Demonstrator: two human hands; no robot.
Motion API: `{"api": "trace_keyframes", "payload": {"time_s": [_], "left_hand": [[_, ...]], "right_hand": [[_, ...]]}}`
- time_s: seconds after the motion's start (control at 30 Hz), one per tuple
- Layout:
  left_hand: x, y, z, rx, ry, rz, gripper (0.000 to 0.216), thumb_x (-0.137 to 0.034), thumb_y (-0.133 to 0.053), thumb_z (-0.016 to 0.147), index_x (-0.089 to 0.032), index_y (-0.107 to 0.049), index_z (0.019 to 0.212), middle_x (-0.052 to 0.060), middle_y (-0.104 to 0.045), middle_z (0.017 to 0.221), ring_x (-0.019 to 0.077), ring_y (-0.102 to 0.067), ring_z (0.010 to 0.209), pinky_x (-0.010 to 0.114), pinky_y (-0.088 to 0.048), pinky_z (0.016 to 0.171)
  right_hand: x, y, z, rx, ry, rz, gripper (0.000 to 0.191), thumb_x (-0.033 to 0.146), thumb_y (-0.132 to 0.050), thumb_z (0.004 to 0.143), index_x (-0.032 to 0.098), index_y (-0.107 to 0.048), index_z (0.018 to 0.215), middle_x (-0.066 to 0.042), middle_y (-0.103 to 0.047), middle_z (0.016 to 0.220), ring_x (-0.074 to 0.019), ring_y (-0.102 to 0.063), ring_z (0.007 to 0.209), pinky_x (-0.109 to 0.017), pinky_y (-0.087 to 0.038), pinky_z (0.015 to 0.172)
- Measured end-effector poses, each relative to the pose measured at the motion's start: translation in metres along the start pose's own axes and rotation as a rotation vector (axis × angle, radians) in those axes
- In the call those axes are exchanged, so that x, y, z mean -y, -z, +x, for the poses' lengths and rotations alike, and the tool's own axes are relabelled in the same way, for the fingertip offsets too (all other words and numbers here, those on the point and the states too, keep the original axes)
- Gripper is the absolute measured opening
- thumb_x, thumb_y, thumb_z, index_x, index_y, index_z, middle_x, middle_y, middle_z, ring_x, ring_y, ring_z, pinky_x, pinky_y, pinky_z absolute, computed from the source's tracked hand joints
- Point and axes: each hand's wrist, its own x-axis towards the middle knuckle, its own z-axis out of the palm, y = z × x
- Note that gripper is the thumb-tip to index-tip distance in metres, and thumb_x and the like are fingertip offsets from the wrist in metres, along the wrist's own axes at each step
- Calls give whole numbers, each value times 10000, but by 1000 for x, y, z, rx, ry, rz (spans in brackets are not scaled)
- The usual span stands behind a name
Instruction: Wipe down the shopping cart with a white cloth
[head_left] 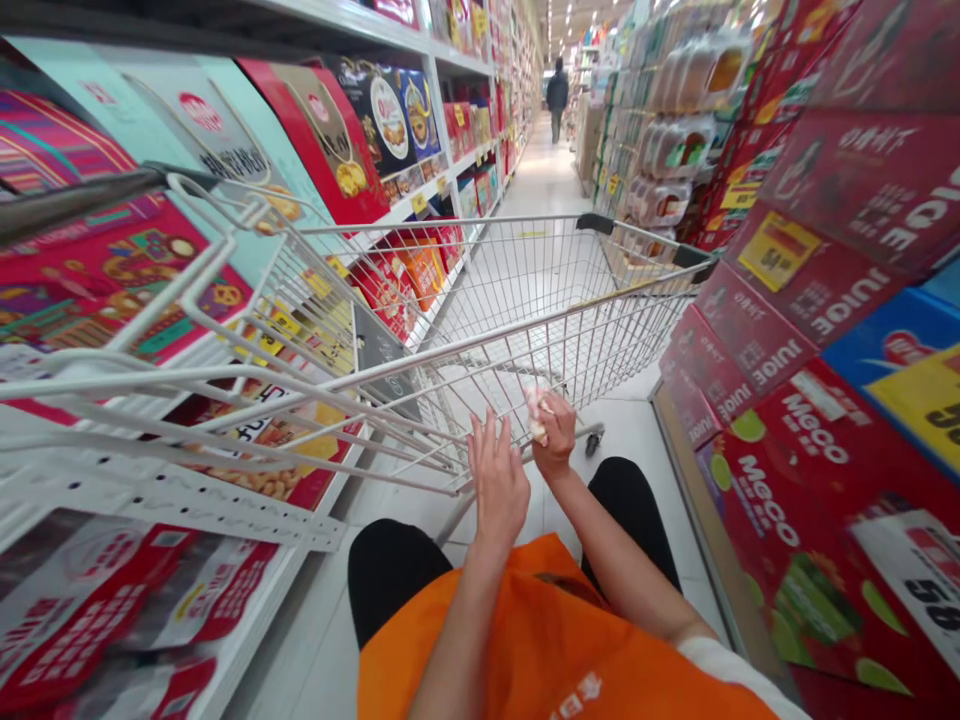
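Observation:
A wire shopping cart [600, 325] stands crosswise in front of me, its basket showing bare wire mesh. My right hand [553, 440] is closed around a crumpled pale pink-and-white cloth [537, 412], close to the lower side of the basket. Just left of it, my left hand [496, 475] has its fingers stretched out, with the fingertips at the cart's side wires. Whether those fingertips touch the wire, I cannot tell. One black caster [594, 440] shows beyond my right hand.
Shelves of gift boxes [315, 140] line the left side. Stacked red drink cartons [795, 460] with yellow price tags rise close on the right. A person [556, 98] in dark clothes is far down the white-floored aisle [551, 165]. My knees are bent below the cart.

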Motion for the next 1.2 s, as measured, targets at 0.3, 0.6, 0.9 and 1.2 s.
{"api": "trace_keyframes", "payload": {"time_s": [0.3, 0.6, 0.9, 1.2], "left_hand": [[19, 38, -7, -672, 303, 38, 669, -378, -545, 914, -114, -287, 1472, 244, -285, 1505, 302, -245, 1462, 528, -205, 1199], [31, 35, -8, -459, 382, -20, 691, -398, -463, 954, -173, -158, 1532, 177, -535, 1382, 248, -287, 1437, 486, -160, 1207], [30, 29, -6, -453, 392, 80, 686, -413, -505, 931, -168, -220, 1505, 167, -545, 1353, 309, -307, 1398, 543, -196, 1185], [25, 35, -8, -389, 411, 46, 727, -446, -487, 931, -133, -178, 1510, 190, -511, 1383, 314, -228, 1417, 552, -160, 1183]], "right_hand": [[9, -6, 7, -127, -179, -66, 208, 168, -440, 934, 195, -639, 989, -129, -652, 1143, -210, -615, 1130, -421, -552, 947], [2, -1, 3, -132, -2, -14, 169, 162, -509, 942, 188, -674, 965, -113, -684, 1130, -221, -567, 1230, -409, -526, 1002], [51, -11, -19, -22, -80, 106, 169, 150, -498, 920, 209, -648, 972, -106, -674, 1116, -203, -642, 1113, -390, -579, 907], [31, -10, 8, -154, -196, 25, 232, 121, -426, 932, 175, -644, 990, -134, -654, 1176, -215, -585, 1206, -445, -516, 1033]]}}
